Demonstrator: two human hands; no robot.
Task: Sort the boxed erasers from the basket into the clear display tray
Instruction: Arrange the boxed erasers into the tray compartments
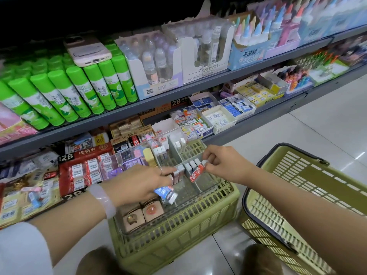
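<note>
A clear display tray with grey dividers rests on an upturned green crate. Several boxed erasers stand upright in its compartments. My right hand pinches a red boxed eraser and holds it tilted over a right-side compartment beside a row of standing erasers. My left hand reaches into the tray's middle. Its fingertips touch a standing eraser, and a blue boxed eraser sticks out under its fingers. The green handled basket stands on the floor at the right, and no erasers show in its visible part.
Store shelves run along the back with green glue sticks, a phone lying on them, bottles and eraser boxes. Red 2B eraser packs sit on the low shelf left of the tray. Pale tiled floor lies at the right.
</note>
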